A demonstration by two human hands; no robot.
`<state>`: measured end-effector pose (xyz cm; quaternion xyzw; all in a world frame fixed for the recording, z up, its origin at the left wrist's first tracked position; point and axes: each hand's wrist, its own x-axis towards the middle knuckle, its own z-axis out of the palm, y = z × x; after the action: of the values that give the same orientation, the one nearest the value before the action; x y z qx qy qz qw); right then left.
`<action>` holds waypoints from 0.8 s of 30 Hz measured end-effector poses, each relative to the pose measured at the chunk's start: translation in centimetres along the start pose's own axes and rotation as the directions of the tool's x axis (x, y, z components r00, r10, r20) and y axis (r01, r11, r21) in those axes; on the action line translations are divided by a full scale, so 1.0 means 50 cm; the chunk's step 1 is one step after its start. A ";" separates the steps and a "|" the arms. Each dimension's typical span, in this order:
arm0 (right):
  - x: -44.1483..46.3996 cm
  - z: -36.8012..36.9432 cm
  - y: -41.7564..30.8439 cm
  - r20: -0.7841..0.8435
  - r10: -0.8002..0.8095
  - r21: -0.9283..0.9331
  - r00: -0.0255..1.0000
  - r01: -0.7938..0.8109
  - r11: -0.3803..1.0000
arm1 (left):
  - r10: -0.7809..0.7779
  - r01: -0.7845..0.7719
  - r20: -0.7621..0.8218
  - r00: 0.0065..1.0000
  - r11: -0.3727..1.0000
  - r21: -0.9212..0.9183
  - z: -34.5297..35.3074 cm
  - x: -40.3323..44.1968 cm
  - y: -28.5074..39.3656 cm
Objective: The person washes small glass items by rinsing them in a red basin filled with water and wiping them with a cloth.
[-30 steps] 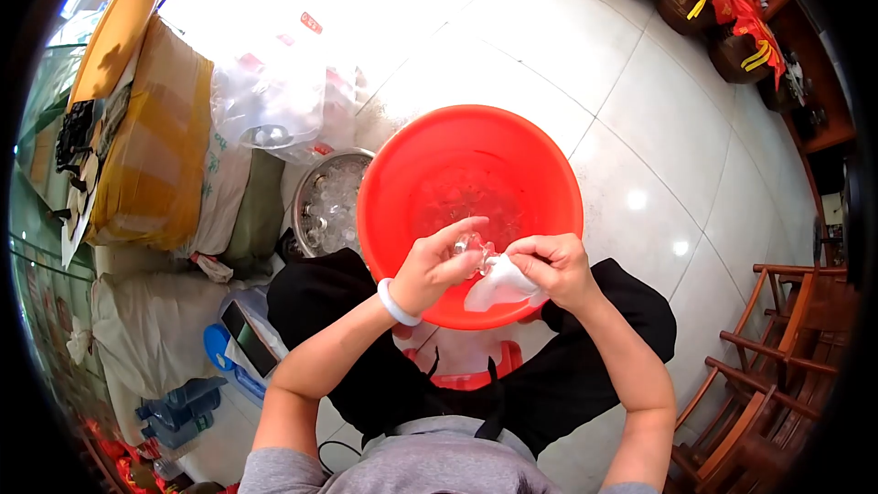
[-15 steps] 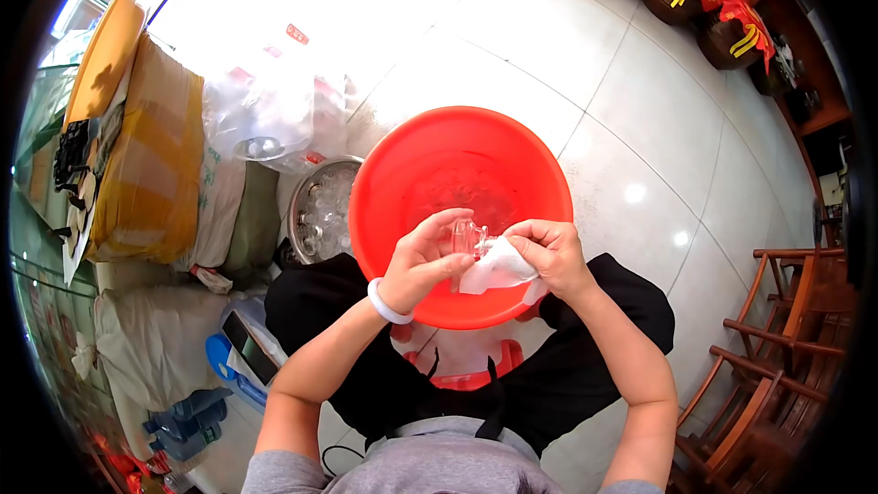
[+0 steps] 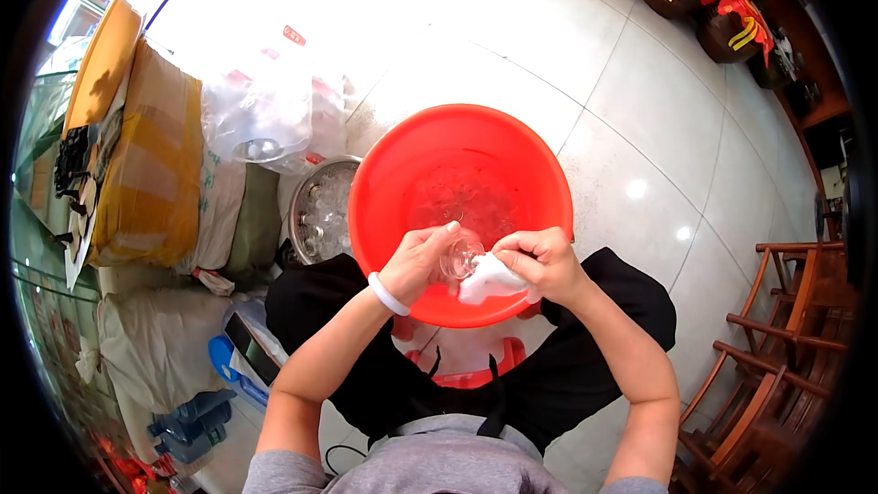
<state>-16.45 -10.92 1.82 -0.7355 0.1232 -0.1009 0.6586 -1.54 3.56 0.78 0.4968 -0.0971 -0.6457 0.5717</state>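
Note:
My left hand (image 3: 417, 265) grips a small clear glass vessel (image 3: 460, 258) over the near half of a red plastic basin (image 3: 384, 183). My right hand (image 3: 543, 263) pinches a white cloth (image 3: 494, 282), which is bunched against the right end of the glass and hangs below it. Shallow clear water with glass-like shapes (image 3: 462, 201) lies in the basin; the shapes are too blurred to name. A metal bowl (image 3: 294, 224) full of clear glass pieces (image 3: 329, 210) stands left of the basin.
Clear plastic bags (image 3: 261, 114) and a taped cardboard box (image 3: 151, 155) sit on the left, with a blue-handled item (image 3: 222, 359) lower down. Wooden chairs (image 3: 777, 338) stand at the right. Dark jars with red cloth covers (image 3: 722, 37) line the upper right.
The glass has turned so its round end faces up more, and it sits slightly lower. My left fingers have closed in around it. The cloth is more bunched beneath my right hand.

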 end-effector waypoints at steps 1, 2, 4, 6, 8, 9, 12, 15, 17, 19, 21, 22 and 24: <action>-0.002 0.001 0.001 -0.008 0.119 0.139 0.993 -0.116 0.983 | 0.157 -0.156 -0.115 0.981 0.988 0.020 0.009 0.002 -0.004; -0.002 0.000 0.000 -0.013 0.120 0.137 0.993 -0.117 0.984 | 0.155 -0.154 -0.110 0.982 0.988 0.019 0.009 -0.002 -0.002; 0.004 -0.004 -0.002 -0.042 0.262 0.342 0.964 -0.232 0.911 | 0.292 -0.292 0.012 0.956 0.956 0.001 0.007 -0.014 0.007; 0.006 -0.008 0.003 -0.060 0.263 0.399 0.963 -0.218 0.891 | 0.331 -0.333 0.041 0.943 0.935 0.121 0.017 -0.022 0.015; 0.006 -0.011 0.000 -0.050 0.267 0.385 0.962 -0.228 0.894 | 0.427 -0.448 0.138 0.894 0.867 0.219 0.020 -0.026 0.014; 0.004 -0.010 -0.001 -0.049 0.267 0.384 0.963 -0.228 0.895 | 0.383 -0.401 0.124 0.915 0.895 0.197 0.015 -0.026 0.017; 0.000 -0.006 -0.004 -0.003 0.207 0.309 0.978 -0.196 0.931 | 0.126 -0.131 0.089 0.988 0.990 0.059 0.000 -0.029 0.026; 0.001 -0.008 -0.008 0.047 0.117 0.199 0.992 -0.124 0.972 | 0.017 -0.020 0.068 0.998 0.999 0.034 -0.001 -0.023 0.027; 0.003 -0.008 -0.008 0.061 0.073 0.133 0.995 -0.081 0.988 | -0.145 0.147 0.068 0.987 0.989 -0.017 -0.003 -0.015 0.023; 0.005 -0.007 -0.008 0.073 -0.011 0.027 0.997 0.009 1.000 | -0.180 0.191 0.143 0.973 0.979 -0.071 -0.016 -0.006 0.014; 0.008 -0.009 -0.008 0.074 -0.077 -0.020 0.994 0.079 0.997 | -0.211 0.241 0.220 0.952 0.963 -0.119 -0.028 0.002 0.004; 0.008 -0.009 -0.007 0.077 -0.142 -0.067 0.987 0.147 0.987 | -0.214 0.262 0.276 0.937 0.953 -0.152 -0.033 0.005 -0.001; 0.008 -0.012 -0.009 0.081 -0.170 -0.100 0.982 0.178 0.979 | -0.215 0.286 0.332 0.918 0.941 -0.181 -0.037 0.009 -0.009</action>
<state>-16.25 -11.56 2.33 -0.7808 0.0398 -0.1250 0.6109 -0.37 4.14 -0.69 0.3302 -0.0460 -0.7901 0.5144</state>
